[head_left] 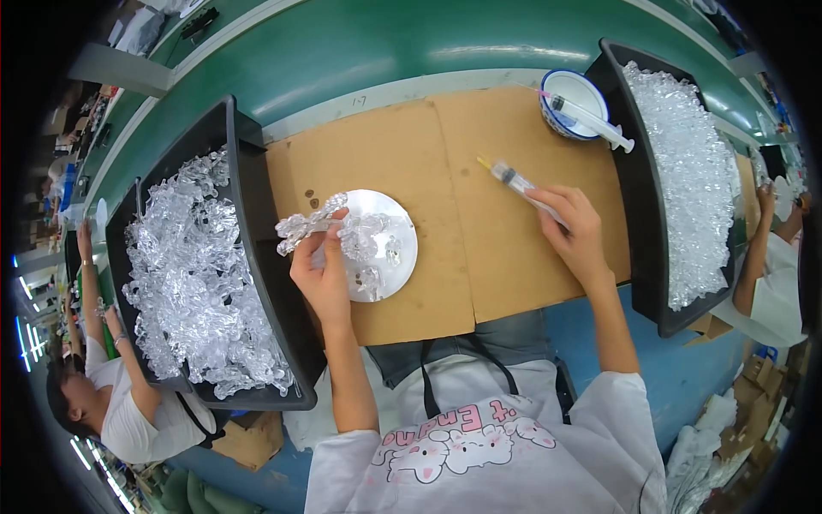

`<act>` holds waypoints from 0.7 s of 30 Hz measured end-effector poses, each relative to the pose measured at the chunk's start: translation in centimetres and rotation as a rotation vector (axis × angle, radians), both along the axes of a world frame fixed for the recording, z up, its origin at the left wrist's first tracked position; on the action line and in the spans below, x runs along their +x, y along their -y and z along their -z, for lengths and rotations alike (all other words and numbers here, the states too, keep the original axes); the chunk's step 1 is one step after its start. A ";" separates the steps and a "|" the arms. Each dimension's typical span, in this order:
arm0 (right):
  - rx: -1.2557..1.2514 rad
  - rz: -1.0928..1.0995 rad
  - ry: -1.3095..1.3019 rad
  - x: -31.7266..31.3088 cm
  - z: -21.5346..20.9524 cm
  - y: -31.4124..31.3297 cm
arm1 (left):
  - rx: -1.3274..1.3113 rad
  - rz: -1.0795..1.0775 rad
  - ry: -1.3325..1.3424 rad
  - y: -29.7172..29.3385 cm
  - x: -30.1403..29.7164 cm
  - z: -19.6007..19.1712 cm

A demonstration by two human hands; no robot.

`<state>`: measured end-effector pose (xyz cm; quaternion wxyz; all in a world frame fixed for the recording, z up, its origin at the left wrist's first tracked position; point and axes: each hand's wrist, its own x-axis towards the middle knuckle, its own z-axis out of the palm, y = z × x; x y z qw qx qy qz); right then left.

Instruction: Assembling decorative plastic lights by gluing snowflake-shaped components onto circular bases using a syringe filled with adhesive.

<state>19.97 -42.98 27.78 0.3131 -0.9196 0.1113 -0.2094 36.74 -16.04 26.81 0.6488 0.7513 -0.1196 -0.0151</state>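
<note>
1. L hand [318,281] pinches clear plastic pc [298,228] over L edge of white plate [402,230].
2. R hand [575,233] grips syringe [515,180] above cardboard [445,163].
3. Cardboard's on green table [385,60], btwn blk L bin [272,257] & R bin [646,240], both w/ clear pcs.
4. Bowl [558,122] by R bin, 2nd syringe [589,120] across it.
5. Blue floor [685,364]; co-worker [124,420] at L.

2 co-workers [137,415] in white, 1 each side; cardboard [753,398] on blue floor [685,373].
</note>
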 end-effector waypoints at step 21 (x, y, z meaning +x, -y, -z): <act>0.142 -0.312 0.014 -0.3 -5.8 -4.2 | 0.045 -0.067 0.254 0.8 -3.0 -3.6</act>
